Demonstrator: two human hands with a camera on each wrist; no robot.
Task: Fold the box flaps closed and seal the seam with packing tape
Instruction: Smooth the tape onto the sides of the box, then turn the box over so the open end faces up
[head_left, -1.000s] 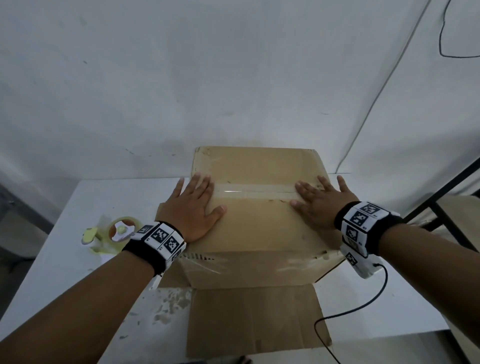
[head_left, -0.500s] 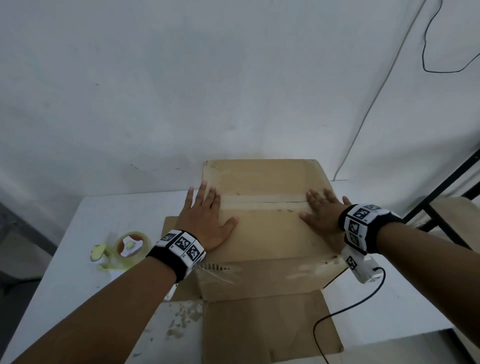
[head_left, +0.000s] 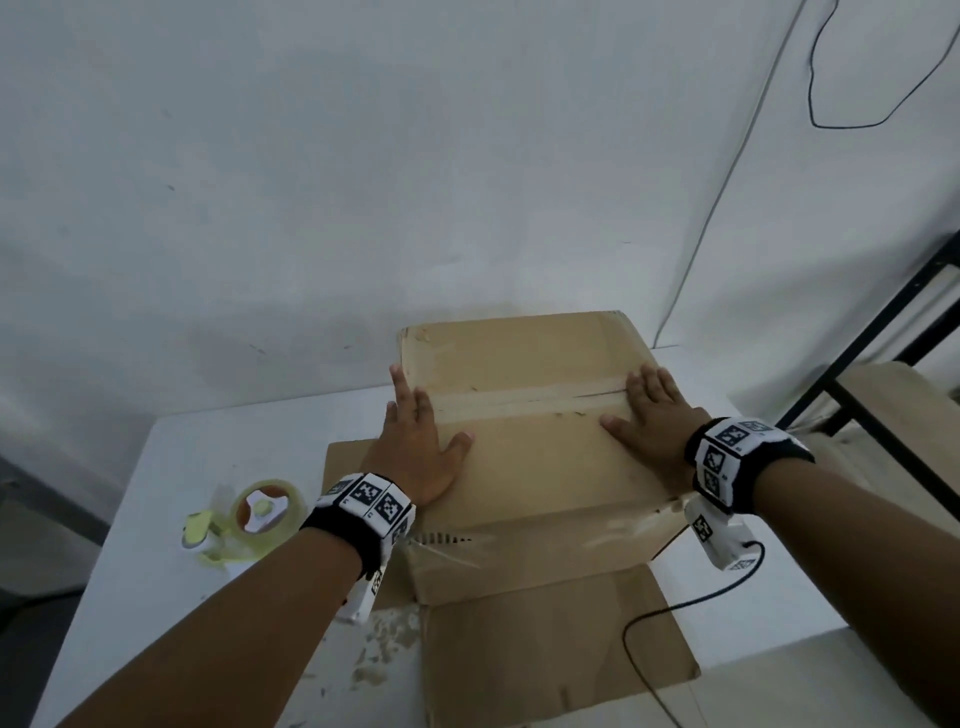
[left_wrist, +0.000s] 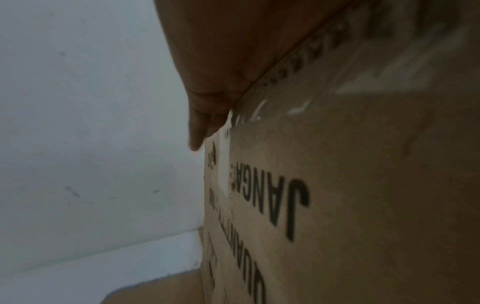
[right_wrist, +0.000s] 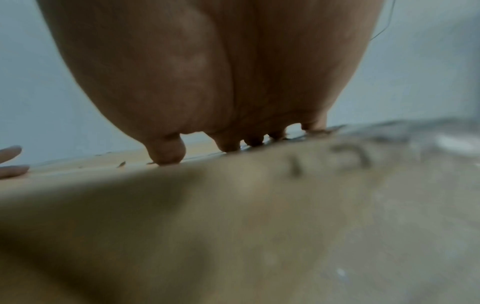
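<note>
A brown cardboard box stands on the white table with its top flaps folded shut. A strip of clear tape runs along the seam. My left hand lies flat on the box's left end, fingers straight, some reaching past the left edge. My right hand lies flat on the right end, fingers on the tape. In the left wrist view the box side carries black print. In the right wrist view my right hand touches the box top with its fingertips.
A roll of clear tape on a yellow-green dispenser lies on the table left of the box. A loose cardboard sheet lies in front of the box under it. A black cable trails at right. A black-framed shelf stands at far right.
Both hands have slid outward along the taped seam toward the box's ends. The head view has tilted up, so the box sits lower in frame.
</note>
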